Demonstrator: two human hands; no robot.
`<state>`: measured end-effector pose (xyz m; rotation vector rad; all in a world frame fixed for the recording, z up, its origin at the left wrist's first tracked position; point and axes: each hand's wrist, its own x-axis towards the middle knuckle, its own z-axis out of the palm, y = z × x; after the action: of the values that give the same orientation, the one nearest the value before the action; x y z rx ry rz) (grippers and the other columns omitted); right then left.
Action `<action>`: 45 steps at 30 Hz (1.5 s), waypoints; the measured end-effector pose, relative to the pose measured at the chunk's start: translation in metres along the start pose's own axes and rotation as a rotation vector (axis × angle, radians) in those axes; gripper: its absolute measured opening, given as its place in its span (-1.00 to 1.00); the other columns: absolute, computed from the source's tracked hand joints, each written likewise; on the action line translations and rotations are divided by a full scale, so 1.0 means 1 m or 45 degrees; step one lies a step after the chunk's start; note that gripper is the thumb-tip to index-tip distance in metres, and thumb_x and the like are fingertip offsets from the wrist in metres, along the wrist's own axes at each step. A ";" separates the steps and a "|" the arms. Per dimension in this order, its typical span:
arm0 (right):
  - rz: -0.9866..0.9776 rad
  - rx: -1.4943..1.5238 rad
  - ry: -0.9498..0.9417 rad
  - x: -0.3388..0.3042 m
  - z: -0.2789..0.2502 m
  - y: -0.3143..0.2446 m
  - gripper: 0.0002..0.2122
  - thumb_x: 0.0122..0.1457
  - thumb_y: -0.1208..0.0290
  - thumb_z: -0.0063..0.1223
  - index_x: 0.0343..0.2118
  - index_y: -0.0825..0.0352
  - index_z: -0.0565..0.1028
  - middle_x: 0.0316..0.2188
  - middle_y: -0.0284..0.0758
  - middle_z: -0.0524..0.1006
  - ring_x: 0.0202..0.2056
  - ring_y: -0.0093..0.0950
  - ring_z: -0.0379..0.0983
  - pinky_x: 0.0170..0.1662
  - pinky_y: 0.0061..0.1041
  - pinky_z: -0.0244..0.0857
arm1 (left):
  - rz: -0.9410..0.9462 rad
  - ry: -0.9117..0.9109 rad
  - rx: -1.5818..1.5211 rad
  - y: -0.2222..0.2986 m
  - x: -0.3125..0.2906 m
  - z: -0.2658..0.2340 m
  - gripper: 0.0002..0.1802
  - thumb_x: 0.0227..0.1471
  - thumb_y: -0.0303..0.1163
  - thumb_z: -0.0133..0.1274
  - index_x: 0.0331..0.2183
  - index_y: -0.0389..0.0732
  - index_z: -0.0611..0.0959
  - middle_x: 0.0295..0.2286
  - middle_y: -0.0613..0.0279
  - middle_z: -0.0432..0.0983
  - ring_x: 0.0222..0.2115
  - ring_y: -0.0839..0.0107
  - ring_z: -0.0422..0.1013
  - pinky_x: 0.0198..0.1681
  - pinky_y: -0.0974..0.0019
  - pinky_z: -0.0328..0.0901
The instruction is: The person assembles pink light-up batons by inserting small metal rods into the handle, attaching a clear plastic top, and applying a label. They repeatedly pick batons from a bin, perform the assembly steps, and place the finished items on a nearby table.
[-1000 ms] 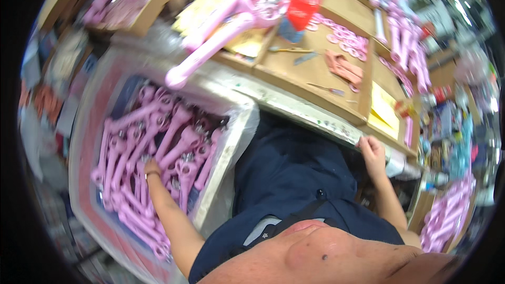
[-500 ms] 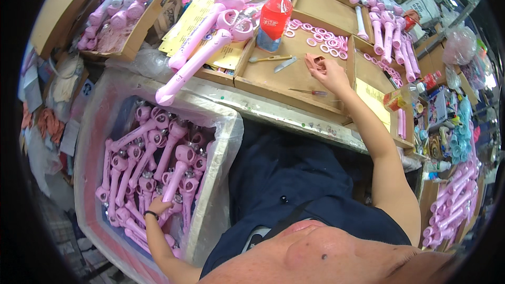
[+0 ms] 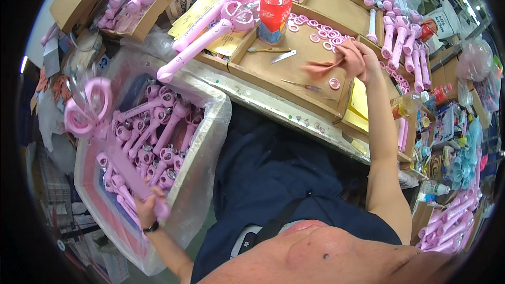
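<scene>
My left hand [image 3: 147, 210] is closed round the handle end of a pink plastic wand [image 3: 129, 165], raised at a slant over the bin. Its ring-shaped head, with clear parts, is smeared by motion. Beneath it, more pink wands [image 3: 171, 126] lie heaped in the plastic-lined bin [image 3: 202, 168]. My right hand [image 3: 370, 63] grips a salmon-coloured cloth [image 3: 347, 59] above the right side of a shallow cardboard tray [image 3: 263, 76]. One end of the cloth hangs out to the left. Small pink rings [image 3: 334, 83] lie in the tray near it.
A red-capped bottle [image 3: 275, 13] stands in the tray, near a brush [image 3: 269, 50], a blade [image 3: 284, 57] and a thin screwdriver [image 3: 310, 88]. Two wands [image 3: 194, 50] jut over the bench edge. More wand parts [image 3: 400, 37] are piled behind, at right.
My left hand has lifted a wand out of the heap, its head swinging up and left. My right hand has moved right and up with the cloth, which now hangs more loosely.
</scene>
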<state>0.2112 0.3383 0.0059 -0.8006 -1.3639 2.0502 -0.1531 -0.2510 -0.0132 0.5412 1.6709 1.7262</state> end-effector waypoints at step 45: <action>-0.076 -0.017 0.247 -0.115 0.236 0.125 -0.78 0.08 0.41 0.13 -0.27 0.40 0.43 -0.35 -0.37 0.48 -0.31 -0.58 0.43 -0.24 -0.59 0.33 | 0.490 -0.680 0.733 -0.050 0.044 0.286 -0.44 -0.17 -0.31 0.18 -0.12 -0.37 0.44 -0.34 -0.07 0.50 -0.29 0.06 0.46 -0.21 0.21 0.33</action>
<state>0.1020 0.0701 -0.0174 -0.9272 -1.2798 1.8667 0.0253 -0.0194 -0.0417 1.5261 1.7081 1.1462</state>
